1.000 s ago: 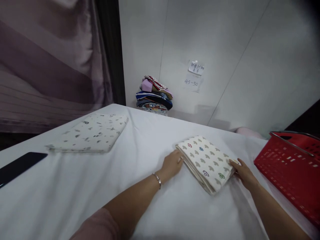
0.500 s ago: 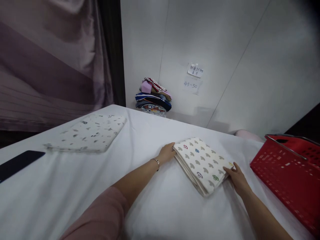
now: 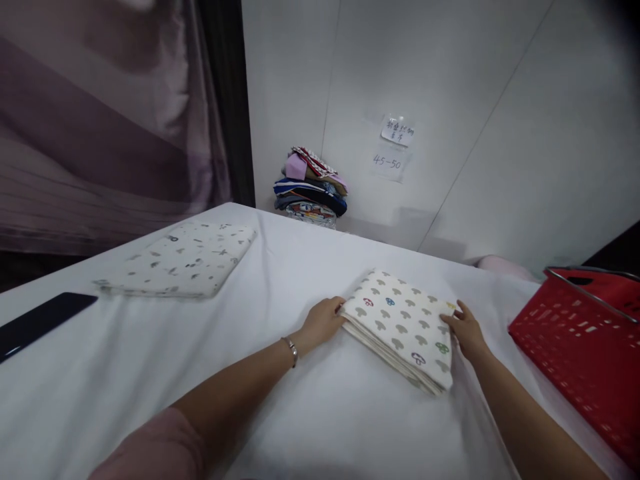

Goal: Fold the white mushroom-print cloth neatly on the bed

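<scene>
A folded white cloth [image 3: 400,327] with grey mushroom shapes and a few coloured ones lies on the white-covered table [image 3: 300,400]. Its layers show along the near left edge. My left hand [image 3: 323,321], with a bracelet at the wrist, grips its left corner between thumb and fingers. On the opposite side my right hand [image 3: 465,327] pinches the right edge, thumb on top and the other fingers partly hidden. Farther left, a second folded white cloth [image 3: 187,260] with small grey and dark prints lies flat, apart from both hands.
A red perforated basket [image 3: 575,340] with a metal handle stands at the right. A dark flat object [image 3: 45,320] lies at the left edge. Behind the table are a stack of folded fabrics [image 3: 311,187] and a wall with paper notes [image 3: 395,147]. A purple curtain [image 3: 100,120] hangs left.
The mushroom-print cloth has turned slightly counterclockwise on the table, with both hands still on it. My left hand has come a little nearer and left. The view has shifted slightly.
</scene>
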Motion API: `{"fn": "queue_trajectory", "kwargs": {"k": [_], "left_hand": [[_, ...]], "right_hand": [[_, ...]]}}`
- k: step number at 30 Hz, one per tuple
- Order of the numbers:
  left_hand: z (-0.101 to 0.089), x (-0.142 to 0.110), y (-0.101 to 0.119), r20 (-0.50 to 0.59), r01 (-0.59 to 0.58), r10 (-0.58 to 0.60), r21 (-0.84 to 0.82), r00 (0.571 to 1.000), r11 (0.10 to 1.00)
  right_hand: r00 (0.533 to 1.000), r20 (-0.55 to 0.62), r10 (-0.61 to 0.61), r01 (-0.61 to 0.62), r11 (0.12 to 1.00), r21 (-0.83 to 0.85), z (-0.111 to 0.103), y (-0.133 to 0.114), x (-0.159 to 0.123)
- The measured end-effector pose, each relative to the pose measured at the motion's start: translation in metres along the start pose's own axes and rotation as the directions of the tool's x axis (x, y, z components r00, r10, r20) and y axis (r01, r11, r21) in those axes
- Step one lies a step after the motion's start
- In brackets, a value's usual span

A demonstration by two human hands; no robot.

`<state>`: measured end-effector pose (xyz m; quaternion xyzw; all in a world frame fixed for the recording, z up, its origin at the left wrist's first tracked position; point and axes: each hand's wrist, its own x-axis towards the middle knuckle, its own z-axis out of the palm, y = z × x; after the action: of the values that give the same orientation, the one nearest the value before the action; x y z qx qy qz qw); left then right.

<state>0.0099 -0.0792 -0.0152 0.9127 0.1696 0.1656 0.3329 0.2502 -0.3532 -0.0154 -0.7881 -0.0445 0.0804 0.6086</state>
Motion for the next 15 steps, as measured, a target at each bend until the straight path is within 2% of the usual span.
{"fn": "queue_trajectory", "kwargs": {"k": [3,6,9,12,15], "left_hand": [[0.002,-0.012,-0.003,0.002,0.022,-0.022,0.007,1.0,1.0],[0.003,-0.014,-0.003,-0.01,-0.009,0.009,0.0,1.0,1.0],[0.003,-0.013,-0.003,-0.033,-0.075,0.074,-0.023,0.997,0.997],[0.005,-0.012,-0.004,-0.055,-0.134,0.132,-0.051,0.99,0.99],[0.008,-0.012,-0.005,-0.085,-0.23,0.227,-0.022,0.97,0.973]], "right_hand": [[1.0,0.029,-0.006,0.008,0.997,-0.082,0.007,0.008,0.005],[1.0,-0.012,-0.019,0.016,0.985,-0.173,0.004,0.012,0.005],[0.988,-0.072,-0.139,0.11,0.943,-0.313,-0.005,0.008,-0.007],[0.924,0.0,-0.383,0.349,0.843,-0.408,-0.007,0.004,-0.037],[0.816,0.204,-0.541,0.576,0.733,-0.361,0.005,-0.003,-0.079]]}}
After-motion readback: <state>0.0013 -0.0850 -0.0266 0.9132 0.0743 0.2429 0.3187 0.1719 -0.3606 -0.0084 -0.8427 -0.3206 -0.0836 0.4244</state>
